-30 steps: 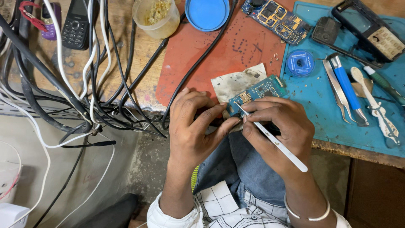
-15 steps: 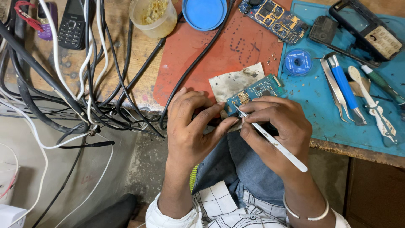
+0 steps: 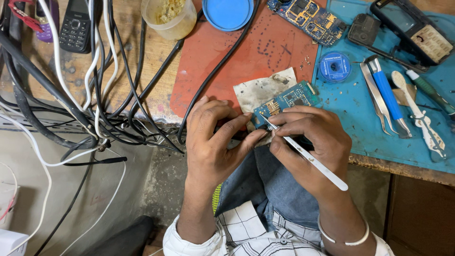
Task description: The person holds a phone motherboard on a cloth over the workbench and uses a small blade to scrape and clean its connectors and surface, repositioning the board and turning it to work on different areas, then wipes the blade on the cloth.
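Observation:
A small blue circuit board lies at the bench's near edge on a dirty white cloth. My left hand pinches the board's near end between thumb and fingers. My right hand grips a thin white metal tool, perhaps tweezers, like a pen. Its tip touches the board near a gold-coloured part. A metal bangle sits on my right wrist.
A red mat and a blue mat cover the bench. On them lie a second circuit board, a blue spool, tweezers and a blue-handled tool, and phone parts. Tangled cables, a plastic cup and a blue lid sit left.
Both hands stay on the board with the tool tip at nearly the same spot. The view has shifted slightly; nothing was picked up or let go.

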The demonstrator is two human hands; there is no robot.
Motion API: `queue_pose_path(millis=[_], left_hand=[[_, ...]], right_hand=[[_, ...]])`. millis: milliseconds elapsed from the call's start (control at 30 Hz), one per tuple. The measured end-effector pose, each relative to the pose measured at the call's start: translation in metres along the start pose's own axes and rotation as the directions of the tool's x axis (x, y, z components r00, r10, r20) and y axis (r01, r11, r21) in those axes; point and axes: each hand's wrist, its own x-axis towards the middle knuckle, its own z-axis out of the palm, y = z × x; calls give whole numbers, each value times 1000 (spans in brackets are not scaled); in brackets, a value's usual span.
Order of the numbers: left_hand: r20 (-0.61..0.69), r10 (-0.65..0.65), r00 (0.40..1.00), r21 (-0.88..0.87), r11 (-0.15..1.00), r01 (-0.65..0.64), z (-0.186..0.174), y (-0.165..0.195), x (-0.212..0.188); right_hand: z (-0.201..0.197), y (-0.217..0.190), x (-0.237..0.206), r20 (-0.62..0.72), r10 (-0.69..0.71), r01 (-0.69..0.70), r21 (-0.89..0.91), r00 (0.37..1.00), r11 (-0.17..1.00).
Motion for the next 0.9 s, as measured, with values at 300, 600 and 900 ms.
queue_pose_path(millis=[300, 600, 900], left_hand=[[0, 6, 1000, -1, 1000, -6, 0, 0, 0], [3, 4, 1000, 11, 1000, -4, 0, 0, -2], [9, -2, 1000, 12, 1000, 2, -1, -1, -2]], right_hand=[[-1, 0, 0, -5, -2, 2, -9, 1000, 1000], [0, -2, 1, -1, -6, 6, -27, 1000, 1000], [1, -1, 1, -4, -14, 14, -36, 1000, 999]])
